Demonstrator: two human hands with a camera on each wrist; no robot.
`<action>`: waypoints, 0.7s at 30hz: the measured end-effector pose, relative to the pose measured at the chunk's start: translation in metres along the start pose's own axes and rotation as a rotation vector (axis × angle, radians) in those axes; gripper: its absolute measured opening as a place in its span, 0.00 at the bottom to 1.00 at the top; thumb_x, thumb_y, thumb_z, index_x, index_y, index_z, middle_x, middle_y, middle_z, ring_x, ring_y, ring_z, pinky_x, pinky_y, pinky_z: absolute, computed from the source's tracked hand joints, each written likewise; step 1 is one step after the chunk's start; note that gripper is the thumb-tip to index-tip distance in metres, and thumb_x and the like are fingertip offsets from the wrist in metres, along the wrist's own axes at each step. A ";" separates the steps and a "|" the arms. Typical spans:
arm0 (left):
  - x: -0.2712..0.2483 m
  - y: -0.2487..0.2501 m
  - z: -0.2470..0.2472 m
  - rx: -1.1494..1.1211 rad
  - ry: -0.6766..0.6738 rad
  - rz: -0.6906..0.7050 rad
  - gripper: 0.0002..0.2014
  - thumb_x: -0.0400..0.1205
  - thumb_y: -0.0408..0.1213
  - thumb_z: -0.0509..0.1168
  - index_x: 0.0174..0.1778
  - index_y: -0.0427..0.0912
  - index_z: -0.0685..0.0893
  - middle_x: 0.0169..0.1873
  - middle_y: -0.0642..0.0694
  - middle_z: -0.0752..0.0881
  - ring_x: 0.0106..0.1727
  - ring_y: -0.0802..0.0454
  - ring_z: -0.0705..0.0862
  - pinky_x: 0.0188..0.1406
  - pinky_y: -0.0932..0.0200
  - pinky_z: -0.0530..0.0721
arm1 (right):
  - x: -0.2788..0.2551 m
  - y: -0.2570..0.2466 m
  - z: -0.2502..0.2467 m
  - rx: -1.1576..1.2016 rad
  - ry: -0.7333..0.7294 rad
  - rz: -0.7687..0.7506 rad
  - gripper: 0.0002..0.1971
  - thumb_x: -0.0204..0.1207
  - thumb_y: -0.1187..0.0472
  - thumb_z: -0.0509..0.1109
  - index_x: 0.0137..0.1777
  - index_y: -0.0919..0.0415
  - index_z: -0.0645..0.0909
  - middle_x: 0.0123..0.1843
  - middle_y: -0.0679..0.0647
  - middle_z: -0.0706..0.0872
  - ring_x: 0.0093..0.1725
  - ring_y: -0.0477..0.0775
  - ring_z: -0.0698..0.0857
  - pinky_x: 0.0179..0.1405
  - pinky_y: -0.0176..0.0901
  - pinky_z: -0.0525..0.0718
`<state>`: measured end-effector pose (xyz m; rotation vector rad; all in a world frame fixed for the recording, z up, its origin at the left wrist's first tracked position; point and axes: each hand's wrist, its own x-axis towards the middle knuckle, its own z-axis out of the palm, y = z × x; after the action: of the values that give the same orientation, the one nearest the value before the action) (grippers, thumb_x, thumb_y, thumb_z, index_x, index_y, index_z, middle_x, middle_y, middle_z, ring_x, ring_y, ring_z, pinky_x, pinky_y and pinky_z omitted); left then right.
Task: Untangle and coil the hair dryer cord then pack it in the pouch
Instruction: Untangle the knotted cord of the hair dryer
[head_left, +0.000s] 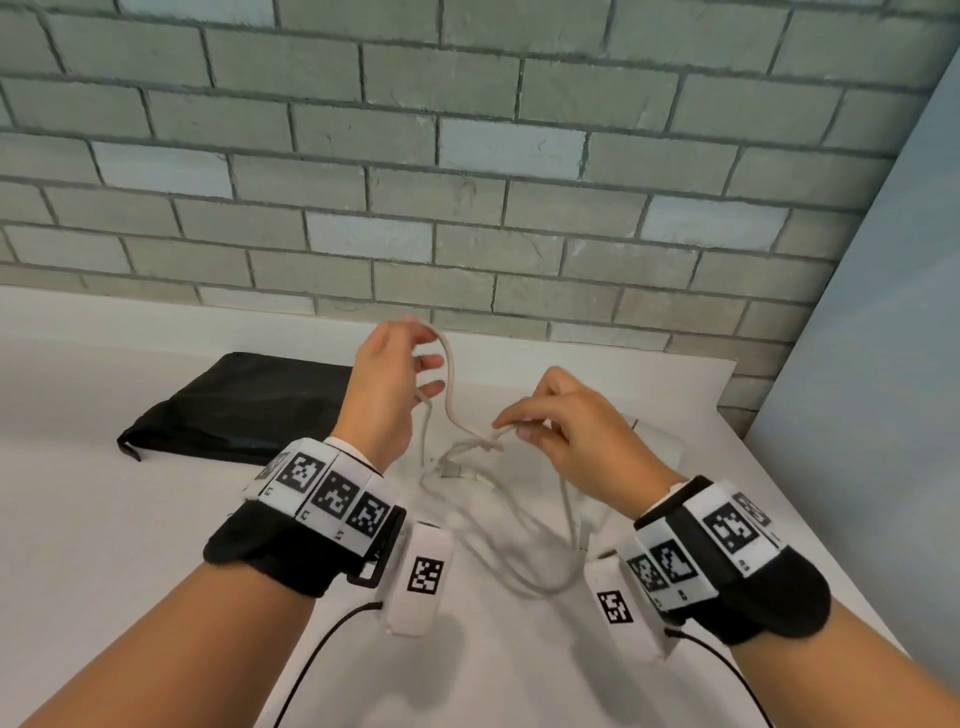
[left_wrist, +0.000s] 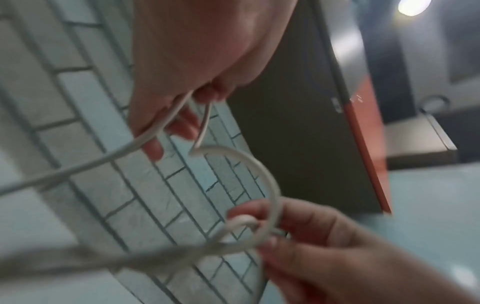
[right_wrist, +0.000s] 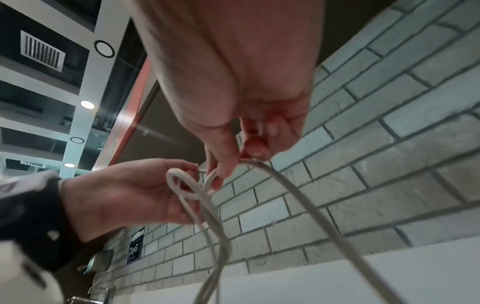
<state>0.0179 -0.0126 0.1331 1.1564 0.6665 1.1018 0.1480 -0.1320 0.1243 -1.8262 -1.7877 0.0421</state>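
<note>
The pale hair dryer cord (head_left: 451, 384) rises in a loop off the white table (head_left: 130, 545). My left hand (head_left: 410, 332) pinches the top of that loop, raised above the table. My right hand (head_left: 511, 426) pinches the cord lower down, at a small knot-like twist. In the left wrist view the left hand (left_wrist: 202, 96) grips the cord (left_wrist: 267, 174), which arcs down to the right hand (left_wrist: 262, 232). The right wrist view has the right hand (right_wrist: 233, 162) pinching the cord (right_wrist: 285, 185) next to the left hand (right_wrist: 192, 170). The black pouch (head_left: 234, 405) lies flat at left. The white dryer body (head_left: 657, 447) is mostly hidden behind my right hand.
More loops of cord (head_left: 545, 582) lie tangled on the table between my wrists. A grey brick wall (head_left: 467, 182) runs along the table's far edge, and a pale blue wall (head_left: 883, 364) closes the right side. Black cables trail from both wrist bands.
</note>
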 end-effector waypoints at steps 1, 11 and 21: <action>-0.001 0.000 0.000 0.176 -0.027 0.023 0.11 0.84 0.39 0.53 0.45 0.40 0.79 0.45 0.45 0.81 0.43 0.49 0.80 0.47 0.52 0.80 | 0.002 0.000 -0.003 -0.002 0.053 0.002 0.10 0.76 0.65 0.66 0.53 0.55 0.86 0.43 0.52 0.72 0.37 0.44 0.73 0.41 0.35 0.67; -0.020 -0.002 -0.003 1.159 -0.425 0.639 0.28 0.80 0.59 0.42 0.70 0.51 0.71 0.74 0.52 0.70 0.80 0.58 0.57 0.80 0.46 0.42 | 0.018 0.003 -0.019 0.135 0.096 -0.099 0.10 0.77 0.72 0.62 0.47 0.62 0.84 0.47 0.53 0.72 0.42 0.43 0.79 0.47 0.33 0.77; -0.021 -0.008 0.000 0.895 -0.492 0.639 0.08 0.80 0.41 0.63 0.39 0.41 0.80 0.17 0.59 0.78 0.24 0.63 0.80 0.26 0.73 0.74 | 0.015 -0.002 0.001 0.642 -0.013 -0.029 0.12 0.81 0.69 0.54 0.59 0.53 0.69 0.53 0.52 0.77 0.46 0.49 0.83 0.54 0.48 0.84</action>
<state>0.0131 -0.0321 0.1236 2.4395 0.3899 0.9657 0.1470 -0.1179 0.1296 -1.3348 -1.5624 0.5510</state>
